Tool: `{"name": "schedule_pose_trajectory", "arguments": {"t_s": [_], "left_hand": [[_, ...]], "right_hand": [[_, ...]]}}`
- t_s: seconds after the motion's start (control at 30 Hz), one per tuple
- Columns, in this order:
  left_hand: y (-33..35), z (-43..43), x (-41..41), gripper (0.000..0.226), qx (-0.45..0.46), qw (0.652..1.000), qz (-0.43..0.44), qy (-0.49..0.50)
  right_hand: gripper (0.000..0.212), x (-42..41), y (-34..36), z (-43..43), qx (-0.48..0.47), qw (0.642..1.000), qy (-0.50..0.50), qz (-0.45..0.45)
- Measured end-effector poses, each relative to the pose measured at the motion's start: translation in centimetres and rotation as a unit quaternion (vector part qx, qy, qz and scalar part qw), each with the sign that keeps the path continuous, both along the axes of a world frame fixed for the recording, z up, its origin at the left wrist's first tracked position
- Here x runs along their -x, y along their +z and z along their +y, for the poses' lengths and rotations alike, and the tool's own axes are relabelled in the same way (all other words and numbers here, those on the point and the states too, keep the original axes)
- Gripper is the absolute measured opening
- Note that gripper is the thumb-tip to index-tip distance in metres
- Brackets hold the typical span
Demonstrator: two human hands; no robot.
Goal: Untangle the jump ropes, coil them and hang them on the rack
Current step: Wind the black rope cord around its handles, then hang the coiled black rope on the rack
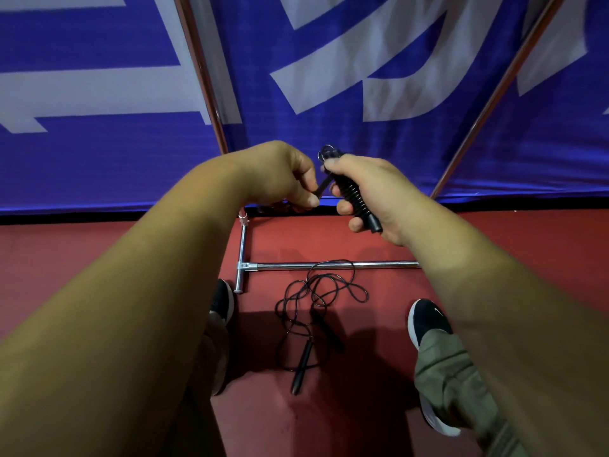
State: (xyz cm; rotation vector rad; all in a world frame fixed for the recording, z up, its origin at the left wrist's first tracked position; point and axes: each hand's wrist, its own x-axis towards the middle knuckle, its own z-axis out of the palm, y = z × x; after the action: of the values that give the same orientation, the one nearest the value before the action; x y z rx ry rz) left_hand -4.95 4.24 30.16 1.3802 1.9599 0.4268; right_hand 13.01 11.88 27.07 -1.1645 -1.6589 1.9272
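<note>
**A:** Where are the ropes?

**B:** One is held up above the chrome base bar. The right hand is clenched round its ribbed handle, and the left hand pinches a black strand beside it. The second jump rope lies tangled just in front of the bar.

**A:** How should the coil be finished?

**B:** I'd keep the loops even and tuck the end in firmly.

**A:** Any writing?

**B:** The blue banner behind the bar shows only big white strokes, cut off and unreadable.

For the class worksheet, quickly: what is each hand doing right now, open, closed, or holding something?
Left hand: closed, pinching a dark strip beside the handle.
Right hand: grip closed round the ribbed black handle.
</note>
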Motion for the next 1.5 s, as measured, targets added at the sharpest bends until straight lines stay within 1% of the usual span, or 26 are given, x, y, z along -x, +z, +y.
{"name": "schedule_pose_trajectory", "arguments": {"t_s": [0.03, 0.07, 0.13, 0.2, 0.33, 0.43, 0.53, 0.6, 0.7, 0.73, 0.83, 0.9, 0.97, 1.03, 1.1, 1.2, 1.27, 1.37, 1.5], "left_hand": [[-0.1, -0.1, 0.0, 0.011, 0.005, 1.000, -0.008, 0.005], [-0.2, -0.2, -0.2, 0.015, 0.013, 0.999, -0.032, 0.015], [-0.5, -0.4, -0.5, 0.022, 0.033, 0.994, -0.095, 0.040], [-0.5, -0.5, -0.6, 0.024, 0.027, 0.990, -0.131, 0.052], [-0.4, -0.5, 0.0, 0.021, -0.003, 0.987, -0.155, 0.045], [-0.8, -0.6, 0.7, 0.019, -0.028, 0.987, -0.156, -0.003], [-1.0, -0.6, 1.2, 0.017, -0.068, 0.982, -0.172, -0.044], [-0.7, -0.8, 1.2, 0.010, -0.071, 0.983, -0.163, -0.056], [0.0, -0.8, 0.9, 0.008, -0.066, 0.989, -0.121, -0.062], [0.2, -0.7, 0.8, 0.009, -0.068, 0.991, -0.100, -0.063], [0.6, -0.5, 0.8, 0.022, -0.059, 0.995, -0.038, -0.070], [0.9, -0.4, 0.6, 0.029, -0.054, 0.995, -0.017, -0.080], [1.3, -0.3, 0.5, 0.034, -0.067, 0.994, -0.006, -0.084], [1.6, -0.2, 0.6, 0.038, -0.075, 0.994, -0.011, -0.083], [1.8, -0.2, 0.6, 0.041, -0.073, 0.993, -0.050, -0.082], [1.8, -0.6, 0.6, 0.041, -0.059, 0.984, -0.161, -0.055], [1.7, -0.6, 0.7, 0.039, -0.057, 0.976, -0.208, -0.030], [1.7, -0.7, 1.0, 0.037, -0.065, 0.967, -0.246, -0.006], [1.5, -0.6, 1.1, 0.032, -0.098, 0.961, -0.257, -0.015]], "right_hand": [[0.038, 0.1, 0.1, -0.1, -0.003, 1.000, -0.001, 0.004], [0.041, 0.1, 0.2, -0.1, -0.001, 1.000, -0.002, 0.012], [0.035, 0.0, 0.5, 0.0, 0.011, 0.999, 0.002, 0.038], [0.031, -0.3, 0.8, 0.1, 0.022, 0.998, 0.015, 0.057], [0.030, -0.6, 1.5, 0.2, 0.052, 0.995, 0.042, 0.077], [0.036, -0.9, 1.8, 0.3, 0.085, 0.990, 0.078, 0.079], [0.044, -1.2, 2.1, 0.2, 0.107, 0.984, 0.129, 0.053], [0.046, -1.4, 2.3, 0.2, 0.113, 0.978, 0.174, 0.029], [0.054, -1.7, 2.2, 0.1, 0.124, 0.963, 0.238, -0.011], [0.058, -1.7, 2.0, 0.0, 0.132, 0.956, 0.262, -0.020], [0.064, -1.8, 1.6, -0.5, 0.154, 0.935, 0.317, -0.042], [0.061, -1.6, 1.2, -0.7, 0.153, 0.935, 0.314, -0.058], [0.050, -1.5, 1.1, -0.6, 0.142, 0.944, 0.292, -0.067], [0.043, -1.4, 1.1, -0.5, 0.133, 0.952, 0.269, -0.064], [0.040, -1.3, 1.1, -0.3, 0.125, 0.957, 0.254, -0.066], [0.034, -1.1, 0.8, -0.3, 0.111, 0.961, 0.240, -0.085], [0.035, -1.0, 0.5, -0.1, 0.098, 0.965, 0.226, -0.093], [0.036, -0.9, 0.2, 0.0, 0.084, 0.973, 0.196, -0.094], [0.039, -0.6, -0.2, 0.2, 0.080, 0.980, 0.166, -0.077]]}}
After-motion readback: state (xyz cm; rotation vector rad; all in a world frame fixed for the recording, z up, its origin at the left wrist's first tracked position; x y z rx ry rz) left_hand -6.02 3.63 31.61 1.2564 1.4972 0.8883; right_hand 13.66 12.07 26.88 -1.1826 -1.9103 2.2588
